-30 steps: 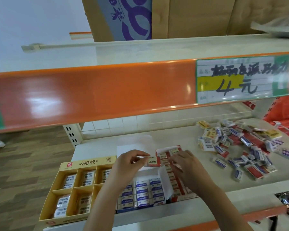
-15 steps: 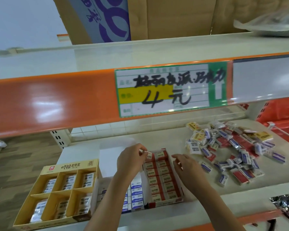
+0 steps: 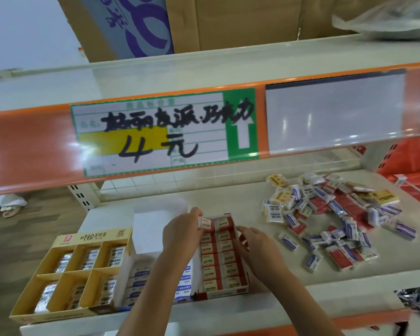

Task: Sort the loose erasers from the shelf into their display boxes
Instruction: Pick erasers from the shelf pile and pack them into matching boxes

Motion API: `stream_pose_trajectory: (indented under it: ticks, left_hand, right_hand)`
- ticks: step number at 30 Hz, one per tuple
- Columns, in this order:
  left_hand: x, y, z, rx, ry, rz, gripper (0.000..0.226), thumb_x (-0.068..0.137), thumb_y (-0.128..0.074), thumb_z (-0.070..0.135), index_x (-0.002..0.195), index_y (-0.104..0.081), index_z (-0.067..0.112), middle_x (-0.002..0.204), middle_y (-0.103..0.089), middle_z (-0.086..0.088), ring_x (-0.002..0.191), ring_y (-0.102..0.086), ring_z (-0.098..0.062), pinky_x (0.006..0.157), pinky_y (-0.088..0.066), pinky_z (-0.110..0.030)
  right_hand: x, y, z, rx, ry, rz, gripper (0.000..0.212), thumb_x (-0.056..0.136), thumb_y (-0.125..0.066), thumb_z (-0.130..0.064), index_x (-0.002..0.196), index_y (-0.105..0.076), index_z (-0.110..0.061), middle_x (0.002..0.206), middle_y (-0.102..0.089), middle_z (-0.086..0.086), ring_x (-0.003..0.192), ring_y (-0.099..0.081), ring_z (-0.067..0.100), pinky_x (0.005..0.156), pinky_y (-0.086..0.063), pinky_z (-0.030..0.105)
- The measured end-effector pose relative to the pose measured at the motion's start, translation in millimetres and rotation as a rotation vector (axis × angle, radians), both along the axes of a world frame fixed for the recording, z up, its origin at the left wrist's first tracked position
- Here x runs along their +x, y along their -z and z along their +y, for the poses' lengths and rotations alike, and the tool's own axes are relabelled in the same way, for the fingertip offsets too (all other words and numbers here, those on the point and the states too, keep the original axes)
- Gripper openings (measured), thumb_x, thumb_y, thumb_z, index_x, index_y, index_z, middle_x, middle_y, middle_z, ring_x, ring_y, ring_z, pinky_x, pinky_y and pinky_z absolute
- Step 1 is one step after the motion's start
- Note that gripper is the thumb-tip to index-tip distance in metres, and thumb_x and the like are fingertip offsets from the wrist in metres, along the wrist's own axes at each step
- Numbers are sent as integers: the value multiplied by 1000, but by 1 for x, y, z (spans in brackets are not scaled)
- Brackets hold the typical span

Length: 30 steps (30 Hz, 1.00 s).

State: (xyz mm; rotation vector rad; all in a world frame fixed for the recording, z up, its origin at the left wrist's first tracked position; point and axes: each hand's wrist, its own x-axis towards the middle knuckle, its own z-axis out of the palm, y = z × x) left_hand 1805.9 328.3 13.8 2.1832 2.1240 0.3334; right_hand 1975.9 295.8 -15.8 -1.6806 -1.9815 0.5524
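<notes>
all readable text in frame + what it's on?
"4元": price tag on shelf edge; handwritten line above it unclear.
"2B": yellow box header; its logo text unclear.
"2B": red erasers.
"ERASER": blue erasers.
Loose pile: too small.

A cream metal shelf (image 3: 228, 200) with a glossy orange front edge (image 3: 34, 146) fills the view. On that edge sits a handwritten price label (image 3: 165, 132). Above the shelf stand cardboard cartons (image 3: 228, 20); behind it, white tiles (image 3: 155, 178); left of it, wood-look floor (image 3: 34, 226) and a pale wall (image 3: 22, 32)
</notes>
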Motion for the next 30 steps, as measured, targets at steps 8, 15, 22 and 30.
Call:
stream_pose_trajectory:
  ticks: [8, 15, 22, 30]
  left_hand:
    - [3, 1, 1, 48, 22, 71, 22, 90, -57, 35, 108, -56, 22, 105, -56, 5, 95, -53, -12, 76, -46, -24]
    - [6, 7, 3, 60, 56, 133, 15, 93, -53, 29, 107, -56, 23, 105, -56, 6, 97, -50, -11, 74, -44, -23]
    - [12, 8, 6, 73, 106, 113, 16, 93, -53, 30, 107, -55, 22, 104, -57, 6, 96, -51, -11, 73, -43, -23]
    - [11, 9, 8, 71, 150, 115, 22, 90, -58, 33, 107, -47, 23, 103, -57, 8, 92, -51, -11, 70, -41, -22]
  right_hand:
    - [3, 4, 2, 5, -32, -17, 41, 98, -37, -43, 133, -47, -23, 113, -59, -2, 103, -56, 13, 85, -45, 24]
    - [4, 6, 4, -16, -27, 18, 40, 97, -40, -43, 131, -49, -24, 110, -60, -3, 98, -57, 12, 83, -49, 26]
    - [4, 6, 5, -22, -33, 21, 39, 98, -40, -40, 132, -48, -24, 112, -60, -2, 99, -56, 12, 84, -47, 25]
    - [4, 7, 7, -47, -29, 17, 39, 97, -41, -43, 131, -49, -24, 109, -61, -3, 98, -57, 12, 84, -49, 27]
